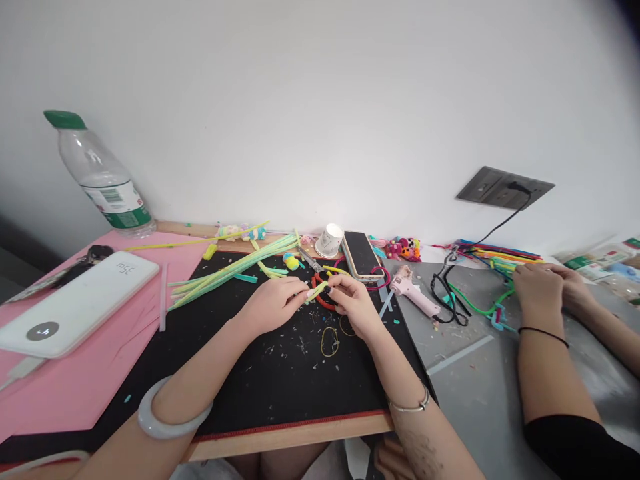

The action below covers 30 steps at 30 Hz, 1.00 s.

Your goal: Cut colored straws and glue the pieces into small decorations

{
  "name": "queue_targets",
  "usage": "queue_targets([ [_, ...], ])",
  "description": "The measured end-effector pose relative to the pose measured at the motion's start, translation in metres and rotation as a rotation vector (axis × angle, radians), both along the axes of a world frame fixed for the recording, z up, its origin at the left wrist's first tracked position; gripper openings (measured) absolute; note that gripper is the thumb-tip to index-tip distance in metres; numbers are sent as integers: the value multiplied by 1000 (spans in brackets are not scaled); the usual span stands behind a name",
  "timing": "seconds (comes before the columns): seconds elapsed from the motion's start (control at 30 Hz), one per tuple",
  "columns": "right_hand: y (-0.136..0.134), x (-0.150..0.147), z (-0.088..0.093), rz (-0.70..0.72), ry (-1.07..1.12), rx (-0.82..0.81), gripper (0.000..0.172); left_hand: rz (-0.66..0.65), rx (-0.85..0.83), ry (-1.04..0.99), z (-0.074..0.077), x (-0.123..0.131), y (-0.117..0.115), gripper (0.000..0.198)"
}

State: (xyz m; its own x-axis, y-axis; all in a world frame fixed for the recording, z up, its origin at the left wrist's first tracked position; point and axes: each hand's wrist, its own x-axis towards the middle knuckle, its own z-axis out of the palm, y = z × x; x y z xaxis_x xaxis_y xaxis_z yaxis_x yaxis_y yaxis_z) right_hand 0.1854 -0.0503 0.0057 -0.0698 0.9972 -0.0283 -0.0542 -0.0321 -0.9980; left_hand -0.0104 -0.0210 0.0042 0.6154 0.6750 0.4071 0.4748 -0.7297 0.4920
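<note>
At the middle of the black felt work mat point(280, 380), the left hand point(275, 301) and the right hand point(353, 300) are meeting close together; the left hand is pinching 1 end of a short yellow-green fuzzy pipe cleaner piece point(318, 291) between thumb and fingers; the right hand is grasping a small red round ring point(324, 303), and its fingertips are also touching the other end of the piece; the piece is lying tilted across the top of the ring. Just below the hands, a thin yellow rubber band point(329, 341) is lying flat among small scraps; behind the left hand, a long bundle of pale green fuzzy sticks point(235, 268) is resting on the mat, and grey metal scissors point(311, 261) are lying near a black smartphone point(362, 255) and a white paper cup point(330, 240). On the grey table point(475, 387) to the right, a pink plastic glue gun point(415, 295) is lying on its side; farther right, another person's 2 hands point(543, 287) are touching coloured fuzzy sticks point(500, 257). Far left, a white flat power bank point(75, 303) is resting on a pink sheet point(75, 387).
</note>
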Motion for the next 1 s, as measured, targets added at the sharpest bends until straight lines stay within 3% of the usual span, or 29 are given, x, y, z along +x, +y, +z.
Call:
queue_targets([
  [0.37,-4,-2,3,230,-102,14,14,-19,-175,-63,4,5,-3,21],
  [1.0,-4,-3,2,209,-53,-44,14,-9,-271,-27,5,9,-7,22],
])
